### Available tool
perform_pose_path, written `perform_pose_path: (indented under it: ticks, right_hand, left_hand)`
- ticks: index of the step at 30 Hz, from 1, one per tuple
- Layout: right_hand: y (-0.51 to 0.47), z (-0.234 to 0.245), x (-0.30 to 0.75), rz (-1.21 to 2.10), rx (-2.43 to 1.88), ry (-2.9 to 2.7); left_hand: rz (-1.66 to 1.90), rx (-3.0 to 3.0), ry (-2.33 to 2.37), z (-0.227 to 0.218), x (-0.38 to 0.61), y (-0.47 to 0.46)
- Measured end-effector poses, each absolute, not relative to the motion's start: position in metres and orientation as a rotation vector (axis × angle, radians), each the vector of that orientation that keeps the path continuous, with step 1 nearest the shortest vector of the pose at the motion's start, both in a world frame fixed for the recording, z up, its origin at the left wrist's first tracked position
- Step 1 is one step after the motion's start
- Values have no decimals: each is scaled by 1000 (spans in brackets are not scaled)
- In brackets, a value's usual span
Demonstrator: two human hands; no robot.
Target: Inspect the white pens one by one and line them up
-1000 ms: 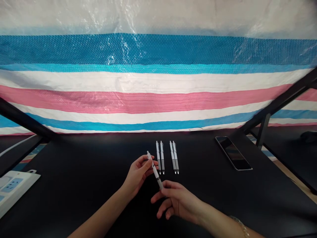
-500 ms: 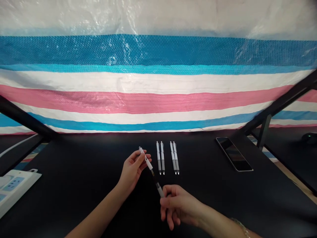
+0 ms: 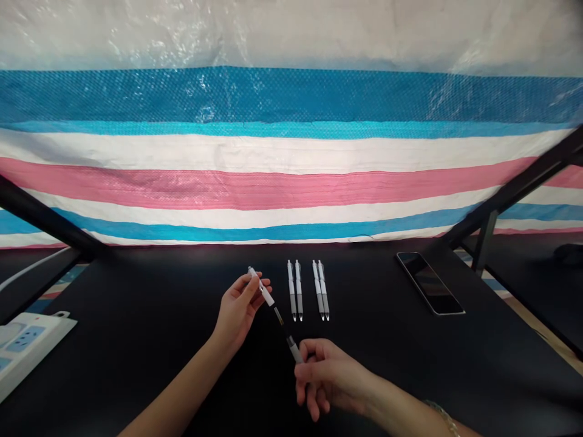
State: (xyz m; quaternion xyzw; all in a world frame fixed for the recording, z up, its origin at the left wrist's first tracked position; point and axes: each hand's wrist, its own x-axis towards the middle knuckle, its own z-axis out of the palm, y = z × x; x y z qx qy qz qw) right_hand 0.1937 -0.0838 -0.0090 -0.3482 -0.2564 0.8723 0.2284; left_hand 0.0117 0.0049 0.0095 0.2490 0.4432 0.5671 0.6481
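Note:
My left hand pinches the white upper barrel of a pen, tilted up and to the left. My right hand grips the lower grip section of the same pen between thumb and fingers. The two halves are pulled apart, and a thin dark refill shows between them. Just beyond, several whole white pens lie side by side on the black table, in a left pair and a right pair.
A dark phone lies face up at the right of the table. A white power strip sits at the left edge. A striped blue, pink and white tarp hangs behind. Black frame bars slant at both sides.
The pen was whole a second ago. My left hand has drawn the upper barrel up and to the left, baring the refill, while my right hand stays on the grip section.

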Motion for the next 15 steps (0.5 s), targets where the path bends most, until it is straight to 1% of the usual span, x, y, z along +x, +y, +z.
perform_pose_path:
  ticks: [3, 8, 15]
  right_hand:
    - [-83, -10, 193, 2382, -964, -710]
    - [-83, -10, 191, 2335, -976, -711]
    - [-81, -8, 192, 2275, -999, -659]
  left_hand:
    - [1211, 595, 996, 8, 18, -2]
    - [976, 760, 957, 11, 29, -17]
    - [944, 854, 918, 14, 26, -16]
